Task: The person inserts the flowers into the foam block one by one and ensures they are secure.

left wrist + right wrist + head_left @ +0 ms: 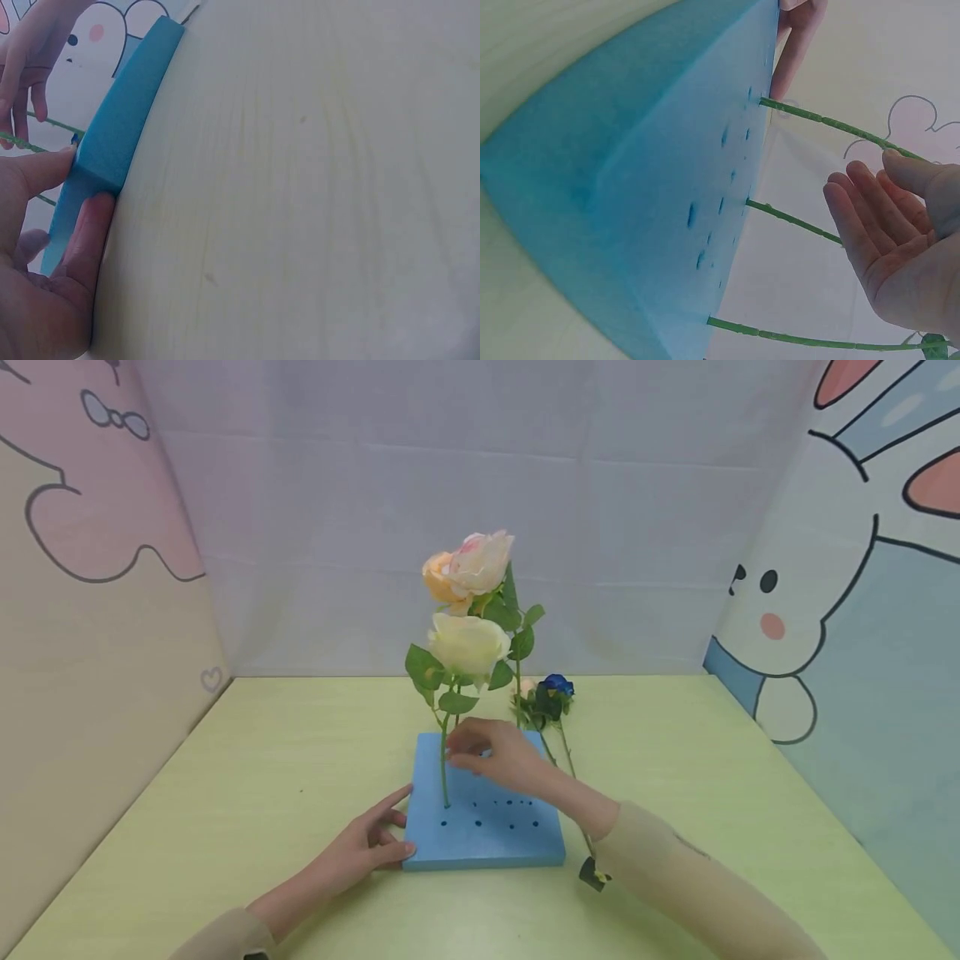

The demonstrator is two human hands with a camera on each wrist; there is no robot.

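A blue foam block [487,847] with rows of small holes lies flat on the table. Three artificial roses stand upright in it: a cream-white rose [468,645] nearest, a pink-and-white rose [483,562] and a peach rose [441,578] behind. My right hand [498,756] is beside the white rose's stem [443,768], its fingers relaxed. In the right wrist view the thumb [915,172] overlaps a green stem [825,120]. My left hand [371,843] rests against the block's left side, with the fingers spread and the thumb at the front corner.
To the right of the block, a blue rose [557,685] and a pale rose [527,687] lie on the yellowish table [712,777]. A small dark piece [592,874] lies by my right sleeve [675,868]. Printed cloth walls [465,485] enclose the table.
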